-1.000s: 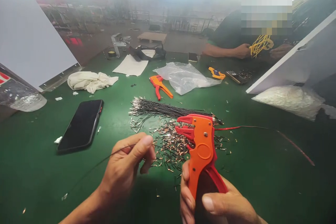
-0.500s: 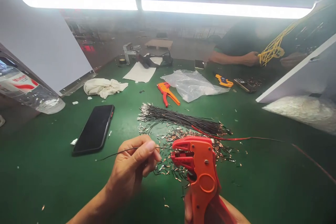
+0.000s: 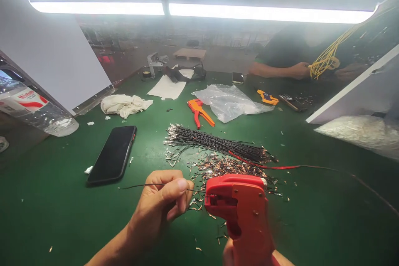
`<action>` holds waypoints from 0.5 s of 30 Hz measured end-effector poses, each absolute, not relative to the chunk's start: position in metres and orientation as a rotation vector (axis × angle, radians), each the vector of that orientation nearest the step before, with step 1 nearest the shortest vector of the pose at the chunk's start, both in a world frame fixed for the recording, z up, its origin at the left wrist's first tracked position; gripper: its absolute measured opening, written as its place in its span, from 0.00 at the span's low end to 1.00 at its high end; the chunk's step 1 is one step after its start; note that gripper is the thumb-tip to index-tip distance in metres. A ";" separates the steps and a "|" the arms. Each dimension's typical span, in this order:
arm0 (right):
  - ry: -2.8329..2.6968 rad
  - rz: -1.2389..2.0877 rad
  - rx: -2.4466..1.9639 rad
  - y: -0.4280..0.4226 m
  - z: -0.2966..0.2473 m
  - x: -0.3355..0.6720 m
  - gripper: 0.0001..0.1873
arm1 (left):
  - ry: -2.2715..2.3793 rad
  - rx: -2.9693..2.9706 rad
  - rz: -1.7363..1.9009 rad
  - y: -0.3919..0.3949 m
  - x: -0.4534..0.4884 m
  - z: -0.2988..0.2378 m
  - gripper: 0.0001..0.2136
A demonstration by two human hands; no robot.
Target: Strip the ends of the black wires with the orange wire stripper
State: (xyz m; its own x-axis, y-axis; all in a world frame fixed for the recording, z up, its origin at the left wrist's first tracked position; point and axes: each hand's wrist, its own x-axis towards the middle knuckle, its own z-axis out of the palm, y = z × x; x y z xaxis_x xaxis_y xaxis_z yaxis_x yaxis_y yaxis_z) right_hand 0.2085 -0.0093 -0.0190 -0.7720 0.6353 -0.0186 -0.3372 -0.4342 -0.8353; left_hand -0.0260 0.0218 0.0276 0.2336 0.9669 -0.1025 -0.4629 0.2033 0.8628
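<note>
Between thumb and fingertips, my left hand pinches a thin black wire, whose one end sticks out to the left. The other end runs into the jaws of a red and orange wire stripper. My right hand is wrapped round the stripper's handles, mostly hidden behind them. The jaws are closed at the wire. Behind the tool lies a bundle of black wires with bare ends. Cut insulation and copper scraps are strewn in front of the bundle.
A phone lies left, near a cloth and a bottle. A second wire stripper and a plastic bag lie farther back. A red-and-dark strand stretches right. Across the table, another person's hand holds yellow wires.
The stripper's jaws, apart before, have come together at the wire. The tool has tilted and moved slightly right and down; my left hand has also dropped a little.
</note>
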 end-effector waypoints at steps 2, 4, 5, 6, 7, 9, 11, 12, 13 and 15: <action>-1.190 2.169 -0.478 0.001 -0.026 0.209 0.15 | 0.741 0.830 1.126 0.022 -0.027 0.027 0.19; -1.201 2.142 -0.497 0.009 -0.033 0.209 0.16 | 0.711 0.842 1.107 0.022 -0.027 0.026 0.20; -1.206 2.133 -0.504 0.012 -0.036 0.209 0.16 | 0.699 0.851 1.104 0.022 -0.028 0.025 0.20; -1.210 2.126 -0.511 0.014 -0.038 0.209 0.16 | 0.693 0.856 1.103 0.022 -0.028 0.025 0.20; -1.214 2.119 -0.517 0.015 -0.040 0.209 0.15 | 0.692 0.856 1.108 0.022 -0.028 0.024 0.20; -1.218 2.112 -0.526 0.014 -0.041 0.210 0.16 | 0.697 0.854 1.110 0.022 -0.028 0.025 0.21; -1.215 2.106 -0.533 0.012 -0.041 0.211 0.16 | 0.714 0.841 1.106 0.022 -0.027 0.026 0.21; -1.210 2.102 -0.538 0.010 -0.040 0.211 0.17 | 0.724 0.834 1.105 0.022 -0.027 0.027 0.21; -1.202 2.097 -0.545 0.009 -0.040 0.212 0.17 | 0.740 0.837 1.103 0.021 -0.028 0.027 0.22; -1.185 2.089 -0.562 0.008 -0.038 0.211 0.17 | 0.797 0.876 1.110 0.021 -0.029 0.026 0.23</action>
